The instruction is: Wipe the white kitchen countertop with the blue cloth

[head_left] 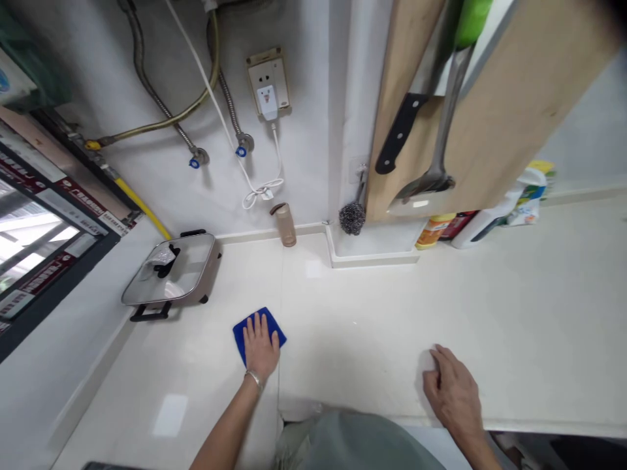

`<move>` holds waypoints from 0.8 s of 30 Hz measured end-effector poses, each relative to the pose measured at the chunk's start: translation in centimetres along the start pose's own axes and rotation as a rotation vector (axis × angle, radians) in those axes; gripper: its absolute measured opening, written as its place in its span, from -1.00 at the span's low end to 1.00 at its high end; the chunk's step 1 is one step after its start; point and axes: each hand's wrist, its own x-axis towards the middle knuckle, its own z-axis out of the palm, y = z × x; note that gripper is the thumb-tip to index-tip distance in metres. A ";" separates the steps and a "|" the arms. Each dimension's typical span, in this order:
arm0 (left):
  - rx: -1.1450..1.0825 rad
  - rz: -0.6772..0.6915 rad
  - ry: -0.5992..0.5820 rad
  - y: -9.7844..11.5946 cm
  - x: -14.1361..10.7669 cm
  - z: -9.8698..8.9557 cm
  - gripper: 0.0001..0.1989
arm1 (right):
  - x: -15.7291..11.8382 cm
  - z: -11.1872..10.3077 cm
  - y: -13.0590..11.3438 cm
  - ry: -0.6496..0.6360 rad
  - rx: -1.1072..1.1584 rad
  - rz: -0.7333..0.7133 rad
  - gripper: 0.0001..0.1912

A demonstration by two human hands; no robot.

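Observation:
My left hand (261,346) lies flat on a folded blue cloth (273,325), pressing it against the white countertop (333,313). Its fingers are stretched out, and a bracelet (255,378) circles the wrist. To the right, near the counter's front edge, my right hand (455,390) rests on the surface. Its fingers are loosely bent, with the thumb apart from them and nothing visible between. The palm side of that hand is hidden.
An electric pan with a glass lid (183,264) stands at the left. By the back wall are a small brown bottle (285,225), a steel scrubber (352,218), and cleaning bottles (477,227). A cutting board (519,124), a knife (400,134) and a ladle (434,176) hang overhead.

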 end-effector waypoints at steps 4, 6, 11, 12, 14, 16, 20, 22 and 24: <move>-0.092 0.207 0.020 7.7 -0.5 1.1 -0.37 | 0.3 -0.2 -0.6 0.015 -0.026 -0.007 -0.51; -0.135 0.315 0.019 12.2 -0.8 1.6 -0.35 | 0.4 -0.4 -0.9 0.029 -0.033 -0.010 -0.51; -0.224 0.573 -0.051 22.9 -1.5 2.3 -0.29 | 0.9 -0.4 -1.5 0.058 -0.016 -0.002 -0.51; -0.241 0.612 -0.069 24.5 -1.6 2.2 -0.29 | 1.0 -0.4 -1.6 0.055 -0.012 0.007 -0.52; -0.278 0.673 -0.100 26.8 -1.8 1.9 -0.29 | 0.9 -0.3 -1.6 0.049 0.003 0.025 -0.52; -0.331 0.737 -0.127 27.6 -1.7 1.3 -0.31 | 0.7 -0.3 -1.4 0.044 0.031 0.036 -0.52; -0.527 0.787 -0.173 24.2 -0.6 -0.1 -0.40 | 0.9 -1.0 -0.9 0.064 0.145 0.085 -0.59; -0.584 0.622 -0.144 20.3 -0.1 -0.4 -0.43 | 2.1 -1.5 -1.4 0.063 0.222 0.085 -0.60; -0.566 0.365 -0.086 15.6 -0.1 -0.5 -0.43 | 4.2 -1.5 -2.9 0.017 0.283 0.006 -0.57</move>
